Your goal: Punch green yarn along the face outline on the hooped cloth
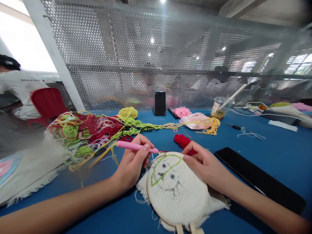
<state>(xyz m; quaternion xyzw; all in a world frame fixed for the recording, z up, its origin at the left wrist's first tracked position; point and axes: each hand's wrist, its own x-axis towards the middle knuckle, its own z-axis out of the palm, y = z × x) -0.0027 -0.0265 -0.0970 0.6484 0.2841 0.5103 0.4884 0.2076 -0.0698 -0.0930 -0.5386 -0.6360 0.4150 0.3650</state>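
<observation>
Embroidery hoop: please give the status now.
Left hand holds pink tool at top of hoop. Right hand grips its rim. Green stitches on fabric. Red yarn beyond, not covering it.

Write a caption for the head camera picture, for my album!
Left hand holds a pink tool at hooped cloth stitched green; right hand touches its edge.

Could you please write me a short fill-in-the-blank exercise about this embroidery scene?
The left hand holds a slender tool, mostly ____ in colour.
The stitched yarn outline on the off-white cloth is ____.
The soft yarn bundle just beyond the right hand is ____.
The long, glossy black slab lies to the person's ____ of the cloth.

Missing words: pink; green; red; right.
</observation>
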